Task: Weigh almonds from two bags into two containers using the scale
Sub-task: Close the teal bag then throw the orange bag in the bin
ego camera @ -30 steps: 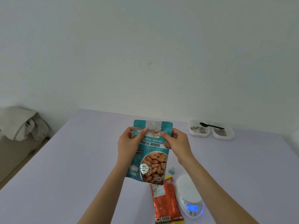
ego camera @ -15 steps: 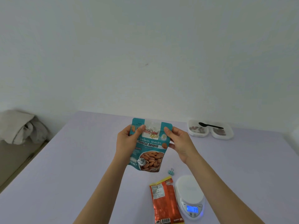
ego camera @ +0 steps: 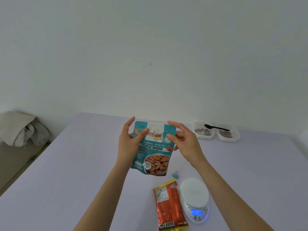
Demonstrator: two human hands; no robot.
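Currently left hand (ego camera: 127, 144) and right hand (ego camera: 186, 142) each pinch an upper corner of the teal roasted almonds bag (ego camera: 155, 157), held upright above the counter (ego camera: 83, 164), long axis vertical, mouth up between both thumbs, beyond the scale (ego camera: 195, 194).

Clip and cloth off to the side
A small teal binder clip (ego camera: 175, 174) lies mid-counter (ego camera: 66, 164); a crumpled pale cloth (ego camera: 20, 129) sits beyond the counter's far left corner.
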